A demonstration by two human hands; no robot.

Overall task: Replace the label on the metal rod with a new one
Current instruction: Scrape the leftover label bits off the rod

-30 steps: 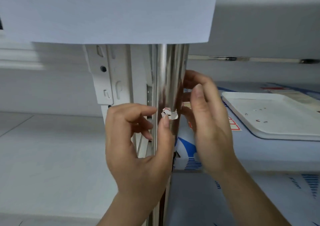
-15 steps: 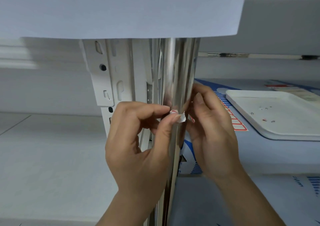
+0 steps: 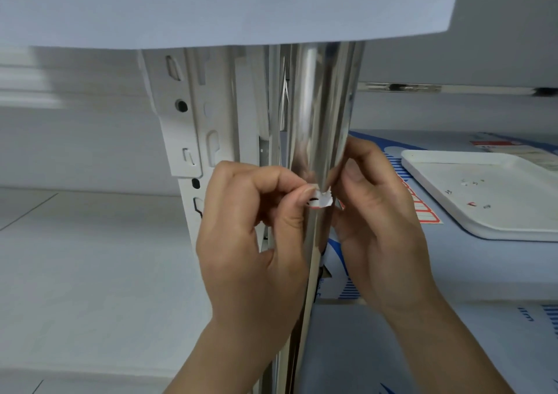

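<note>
- Label (image 3: 322,201) remnants — a crumpled white scrap with red print — are seen on the front of the upright metal rod (image 3: 317,115), roughly at mid-height between both hands.
- Left hand (image 3: 253,242) grip: thumb and forefinger are closed on the scrap's edge, the other fingers curled.
- Right hand (image 3: 380,227) grip: fingers are wrapped behind the rod; whether the scrap is also pinched cannot be told.
- Tearing is judged likely if the scrap is pulled sharply — paper and adhesive would be left on the steel.
- Residue left behind could stop a new label lying flat.
- Scraps may be dropped short of the white tray (image 3: 495,224), which already holds bits.
</note>
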